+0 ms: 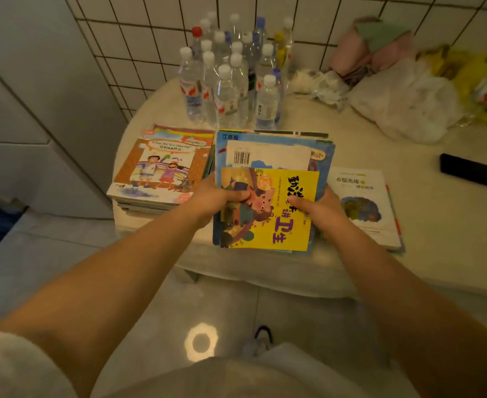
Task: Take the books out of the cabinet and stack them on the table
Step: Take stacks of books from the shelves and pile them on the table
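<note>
**A:** so why's the bundle (271, 179) held from both sides like that? Looks like it's going down between the other piles.

**B:** my guess is it's a loose bunch of thin books in different sizes. Yellow book (276, 211) on top, a white one (268, 153) under it, bigger blue one (321, 150) below. Pinch just one edge and they'd probably fan out. Left hand (207, 196) grips the 9 o'clock edge, thumb curled over the yellow cover. Right hand (319, 208) grips the 3 o'clock edge, thumb on top too. So both are clamped on the bundle, neither is loose.

**A:** and where is it on the table (426, 231)?

**B:** near edge, hanging over it a bit at 6 o'clock. Can't tell if the bottom's touching down yet. Left pile (161, 168) sits just beside it at 9 o'clock, the white-cover pile (363, 205) just beside it at 3.

**A:** the rest of the stuff?

**B:** bottles (230, 79) at 12 o'clock, near the bundle's far edge. Bags (403, 101) at 1–2 o'clock, phone (470, 170) at 3, well apart. Cabinet's not in view.
</note>
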